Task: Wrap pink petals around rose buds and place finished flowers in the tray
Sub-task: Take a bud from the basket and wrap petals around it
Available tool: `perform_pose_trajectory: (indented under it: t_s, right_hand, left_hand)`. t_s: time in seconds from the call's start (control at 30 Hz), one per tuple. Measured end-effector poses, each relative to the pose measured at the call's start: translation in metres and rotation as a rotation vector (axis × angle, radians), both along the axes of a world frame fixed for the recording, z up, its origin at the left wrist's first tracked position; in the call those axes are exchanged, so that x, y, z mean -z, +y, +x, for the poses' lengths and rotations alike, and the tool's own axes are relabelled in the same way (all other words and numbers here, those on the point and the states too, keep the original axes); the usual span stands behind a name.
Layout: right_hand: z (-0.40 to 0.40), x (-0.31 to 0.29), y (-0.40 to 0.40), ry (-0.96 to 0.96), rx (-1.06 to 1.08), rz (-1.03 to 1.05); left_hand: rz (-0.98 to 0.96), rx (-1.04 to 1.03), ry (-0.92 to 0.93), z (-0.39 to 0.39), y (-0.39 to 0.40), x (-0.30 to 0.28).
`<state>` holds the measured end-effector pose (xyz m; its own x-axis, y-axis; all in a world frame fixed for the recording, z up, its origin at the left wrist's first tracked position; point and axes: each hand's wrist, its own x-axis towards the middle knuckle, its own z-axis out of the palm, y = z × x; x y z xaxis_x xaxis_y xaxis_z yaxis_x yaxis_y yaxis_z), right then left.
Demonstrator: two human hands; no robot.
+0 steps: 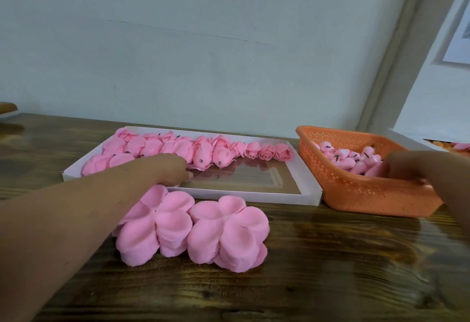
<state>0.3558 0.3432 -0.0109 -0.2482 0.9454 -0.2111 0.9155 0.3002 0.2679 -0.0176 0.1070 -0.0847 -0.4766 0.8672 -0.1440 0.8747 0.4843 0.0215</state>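
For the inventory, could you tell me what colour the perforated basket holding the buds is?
Orange basket, clearest in the head view.

Glossy wood table (pixel 330 258); perforated plastic basket (pixel 356 189) (orange, matt).

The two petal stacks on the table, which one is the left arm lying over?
The left petal stack: the forearm of the left hand crosses its upper left edge. The right petal stack lies fully uncovered beside it.

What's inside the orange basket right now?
The orange basket holds a heap of small pink rose buds. The right hand reaches in, covering the buds beneath it; the basket's floor is hidden.
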Motion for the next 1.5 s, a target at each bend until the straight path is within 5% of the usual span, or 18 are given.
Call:
perform_pose_trajectory:
  t_s: [0.13, 0.43, 0.6, 0.77, 0.83, 0.93, 1.13, 1.5]
  right_hand:
    - [-0.009, 0.001, -0.005, 0.101, -0.004, -0.082]
    - [-0.012, -0.006, -0.021, -0.305, 0.029, -0.036]
    - [-0.011, 0.004, -0.007, -0.026, 0.020, -0.077]
    - [-0.012, -0.010, -0.031, -0.037, 0.028, -0.065]
    - [-0.011, -0.023, -0.030, 0.009, 0.062, 0.014]
    - [-0.014, -0.038, -0.032, 0.075, 0.099, 0.223]
    - [-0.026, -0.042, -0.054, 0.355, -0.019, 0.566]
    - [-0.050, -0.020, -0.099, 0.614, -0.250, 0.656]
  left_hand:
    - [-0.002, 0.007, -0.004, 0.000, 0.000, 0.000]
    - [0.011, 0.040, 0.014, 0.002, -0.002, -0.003]
    - [0.107, 0.034, -0.068, 0.011, -0.012, -0.012]
    - [0.289, 0.149, 0.122, 0.039, -0.027, -0.043]
    - [0.365, 0.296, 0.067, 0.060, -0.032, -0.053]
    - [0.287, 0.480, -0.122, 0.088, -0.038, -0.050]
    - [0.228, 0.498, -0.028, 0.103, -0.036, -0.029]
    - [0.201, 0.381, -0.051, 0.110, -0.034, -0.017]
